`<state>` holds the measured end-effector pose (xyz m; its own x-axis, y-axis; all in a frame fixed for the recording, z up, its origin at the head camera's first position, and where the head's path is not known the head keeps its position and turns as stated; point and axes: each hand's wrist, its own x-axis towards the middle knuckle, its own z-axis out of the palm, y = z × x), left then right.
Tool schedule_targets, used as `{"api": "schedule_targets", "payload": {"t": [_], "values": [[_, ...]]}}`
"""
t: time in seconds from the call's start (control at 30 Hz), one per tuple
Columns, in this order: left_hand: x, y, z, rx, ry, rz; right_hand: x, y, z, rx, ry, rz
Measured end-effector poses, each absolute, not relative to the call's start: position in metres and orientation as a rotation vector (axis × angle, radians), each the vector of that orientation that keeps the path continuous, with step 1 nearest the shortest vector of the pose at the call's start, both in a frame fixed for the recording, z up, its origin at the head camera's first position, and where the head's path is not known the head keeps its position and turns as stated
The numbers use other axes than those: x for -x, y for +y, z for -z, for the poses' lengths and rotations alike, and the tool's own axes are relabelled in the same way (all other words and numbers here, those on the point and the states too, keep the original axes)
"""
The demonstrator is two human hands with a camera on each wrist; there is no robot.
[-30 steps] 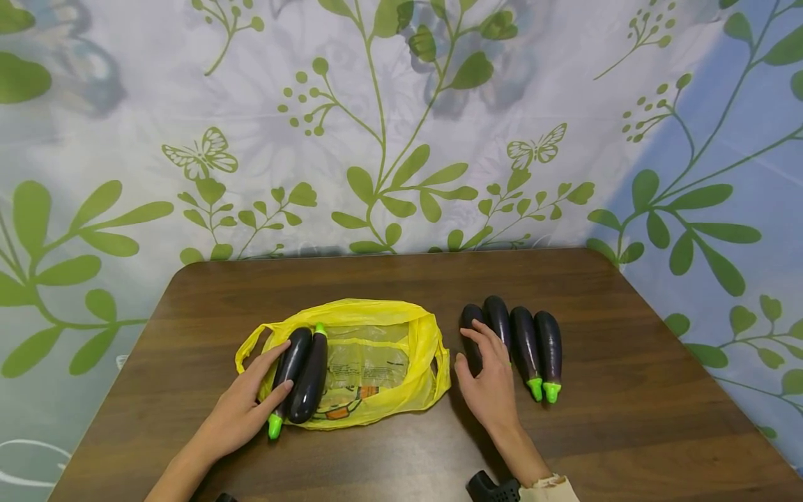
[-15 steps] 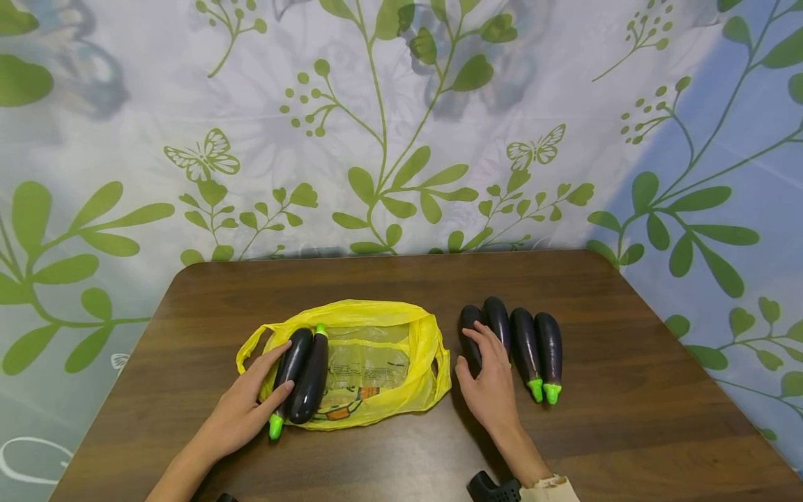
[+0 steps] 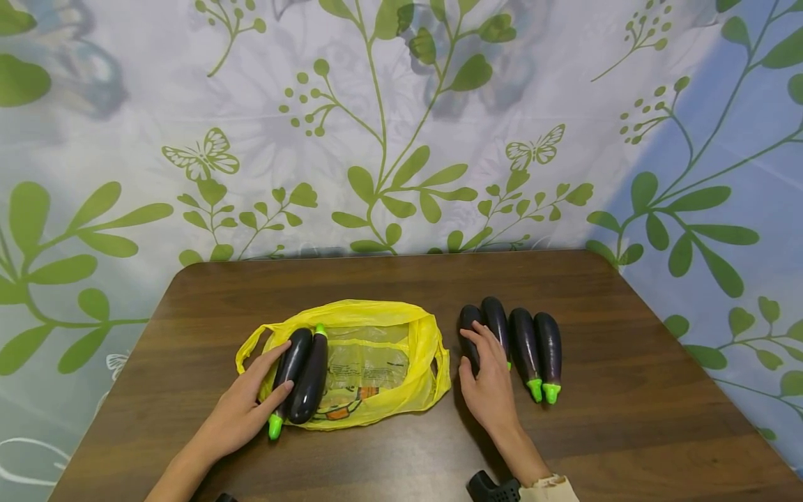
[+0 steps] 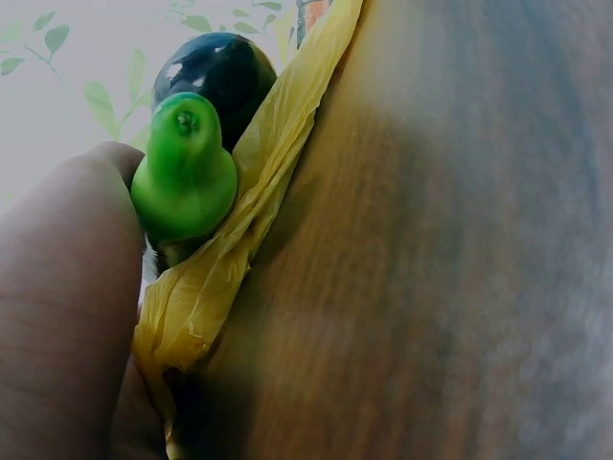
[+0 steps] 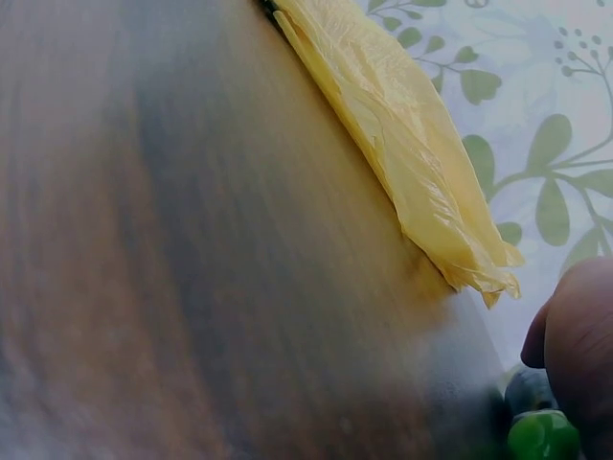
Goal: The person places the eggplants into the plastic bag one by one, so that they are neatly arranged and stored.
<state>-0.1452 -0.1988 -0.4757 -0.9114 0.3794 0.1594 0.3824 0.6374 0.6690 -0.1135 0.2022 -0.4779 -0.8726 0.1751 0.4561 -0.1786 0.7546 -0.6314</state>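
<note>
A yellow plastic bag point(image 3: 422, 390) lies spread on the table, its middle see-through with print on it. Two dark eggplants lie side by side at its left end. My left hand point(image 3: 235, 415) holds the outer eggplant point(image 3: 293, 362), thumb over its near part and fingers along its left side. Its green stem point(image 4: 187, 187) pokes past the bag's front edge. The inner eggplant point(image 3: 310, 383) points its stem away. On the right, my right hand point(image 3: 492, 390) holds the leftmost eggplant point(image 3: 470, 317) of a row, covering its lower half. Its green stem point(image 5: 543, 436) shows in the right wrist view.
Three more eggplants, the nearest one point(image 3: 495, 317) beside my right fingers, then a middle one point(image 3: 524, 345) and an outer one point(image 3: 548, 345), lie with stems toward me. Brown table point(image 3: 389, 460) surrounds everything. A leaf-patterned cloth point(image 3: 389, 104) hangs behind.
My right thumb has shifted slightly right, closer to the eggplant, and the second eggplant's green stem peeks out beside my fingers. My left hand and the bag have stayed in place.
</note>
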Motion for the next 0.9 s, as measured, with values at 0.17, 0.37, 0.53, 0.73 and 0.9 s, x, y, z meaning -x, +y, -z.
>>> {"api": "schedule_targets", "payload": {"t": [0.17,0.37,0.53,0.73,0.9], "values": [[0.1454,-0.1985,0.4761,0.660,-2.837,1.160,0.1137,0.2026,0.4786,-0.019,-2.453,-0.937],[0.1452,-0.1991,0.4767,0.660,-2.835,1.153,0.1136,0.2023,0.4786,-0.021,-2.465,-0.918],[0.1452,-0.1997,0.4775,0.665,-2.830,1.155,0.1134,0.2018,0.4775,-0.026,-2.467,-0.917],[0.1463,-0.1995,0.4773,0.667,-2.834,1.152,0.1136,0.2018,0.4770,-0.032,-2.470,-0.904],[0.1464,-0.1991,0.4772,0.667,-2.837,1.152,0.1131,0.2020,0.4777,-0.033,-2.469,-0.912]]}}
